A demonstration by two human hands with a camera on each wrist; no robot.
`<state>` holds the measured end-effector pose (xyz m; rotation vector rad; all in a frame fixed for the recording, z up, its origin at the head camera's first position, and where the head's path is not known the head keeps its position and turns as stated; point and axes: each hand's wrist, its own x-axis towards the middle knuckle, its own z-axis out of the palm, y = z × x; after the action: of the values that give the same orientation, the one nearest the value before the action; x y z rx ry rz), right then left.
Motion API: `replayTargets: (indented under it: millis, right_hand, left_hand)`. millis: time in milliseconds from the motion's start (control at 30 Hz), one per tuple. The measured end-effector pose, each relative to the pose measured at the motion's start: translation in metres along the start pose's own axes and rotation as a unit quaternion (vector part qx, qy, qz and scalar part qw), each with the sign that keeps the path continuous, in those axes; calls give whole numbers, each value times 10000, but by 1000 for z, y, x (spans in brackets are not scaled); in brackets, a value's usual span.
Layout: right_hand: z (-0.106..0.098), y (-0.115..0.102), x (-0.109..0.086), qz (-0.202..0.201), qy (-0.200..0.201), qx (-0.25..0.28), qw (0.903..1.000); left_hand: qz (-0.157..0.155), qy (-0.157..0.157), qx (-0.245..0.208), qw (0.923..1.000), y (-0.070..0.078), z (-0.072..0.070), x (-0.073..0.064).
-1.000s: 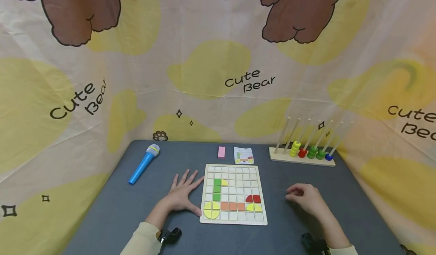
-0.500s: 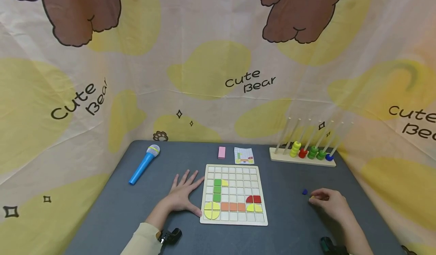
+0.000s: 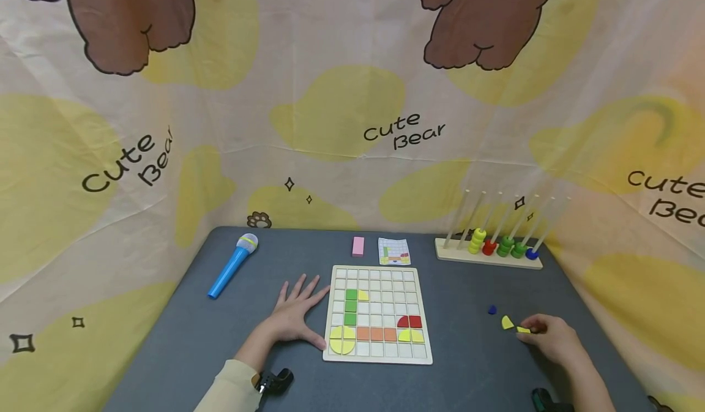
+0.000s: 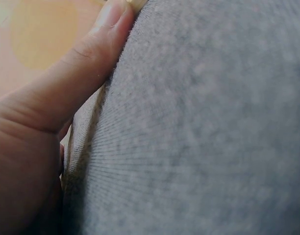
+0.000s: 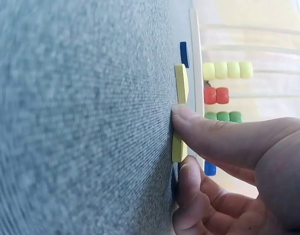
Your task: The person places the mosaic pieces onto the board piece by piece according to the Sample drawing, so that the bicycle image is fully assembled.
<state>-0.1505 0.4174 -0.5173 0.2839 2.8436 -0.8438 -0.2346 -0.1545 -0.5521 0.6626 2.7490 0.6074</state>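
Observation:
My left hand (image 3: 294, 317) lies with fingers spread beside the white grid board (image 3: 380, 354), its thumb and little finger at the board's left edge. In the left wrist view the thumb (image 4: 66, 83) is stretched out along the grey cloth surface. The board carries green, yellow, orange and red tiles. To the right, my right hand (image 3: 553, 338) pinches a yellow tile (image 3: 523, 330) at the table surface. A second yellow tile (image 3: 507, 322) lies just left of it, and a small blue tile (image 3: 492, 309) sits farther back. In the right wrist view the thumb partly covers the pinched tile (image 5: 177, 149).
Behind the board are a pink block (image 3: 358, 247) and a printed pattern card (image 3: 394, 252). A bead counting rack (image 3: 487, 256) with upright rods stands at the back right. At the back left lies a blue toy microphone (image 3: 234, 265).
My right hand has moved right and toward me, leaving first the blue tile, then a yellow tile on the table. The left hand and board have stayed put.

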Motion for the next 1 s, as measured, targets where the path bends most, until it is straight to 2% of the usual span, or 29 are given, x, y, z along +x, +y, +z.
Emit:
replayTargets:
  millis: [300,500,633,733,1000]
  right_hand:
    - [1,0,-1,-1,89,-62,9999]
    - [-1,-8,-2,37,255,181,9995]
    - [1,-18,-3,65,261,512,9983]
    - [3,-27,-4,-64,238,684,9974]
    - [14,-50,-4,-362,253,608,9972]
  left_hand:
    - [-50,-24,62,10000,1,-1,-1]
    - [-76,-63,77,9999,3,-2,-2]
    - [-57,-56,70,9999,2,-2,-2]
    - [-42,-33,69,10000,2,-1,-2]
    - [-9,5,53,10000,1,-1,-1]
